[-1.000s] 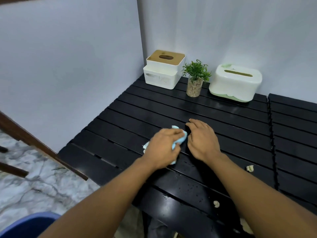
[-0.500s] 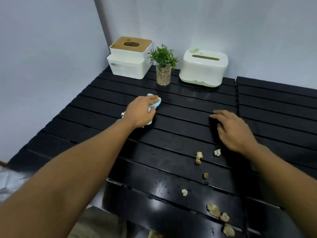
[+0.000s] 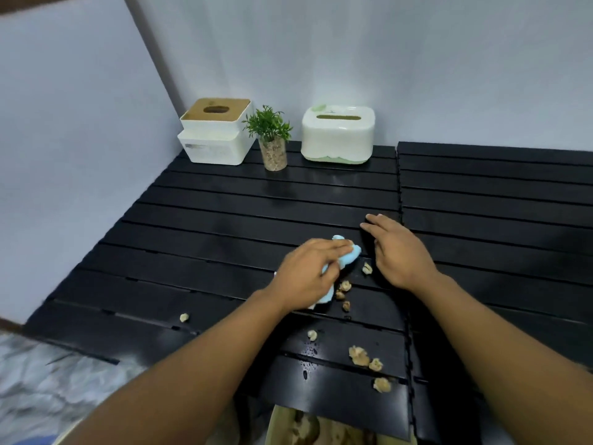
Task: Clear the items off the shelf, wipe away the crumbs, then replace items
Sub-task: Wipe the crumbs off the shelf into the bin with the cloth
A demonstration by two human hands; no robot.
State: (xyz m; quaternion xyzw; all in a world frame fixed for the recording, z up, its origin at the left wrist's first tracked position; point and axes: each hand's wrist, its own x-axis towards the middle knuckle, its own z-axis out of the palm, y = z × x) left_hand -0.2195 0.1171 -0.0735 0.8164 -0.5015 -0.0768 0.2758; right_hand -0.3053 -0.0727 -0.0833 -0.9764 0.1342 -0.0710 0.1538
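Left hand (image 3: pixel 305 274) clutches a crumpled blue cloth (image 3: pixel 351 255) mid-shelf (image 3: pixel 224 226), which is black, glossy and slatted. Right hand (image 3: pixel 399 252) lies flat just right of it, fingers straight. Lumpy tan crumbs (image 3: pixel 359 354) nearer. Far: square wood-lid box (image 3: pixel 213 136), plant (image 3: pixel 269 126), rounded box (image 3: pixel 338 133).

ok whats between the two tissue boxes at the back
A small green plant in a clear jar of pebbles stands between the wood-lidded tissue box and the green-based tissue box, nearer the wood-lidded one. The head view shows it.
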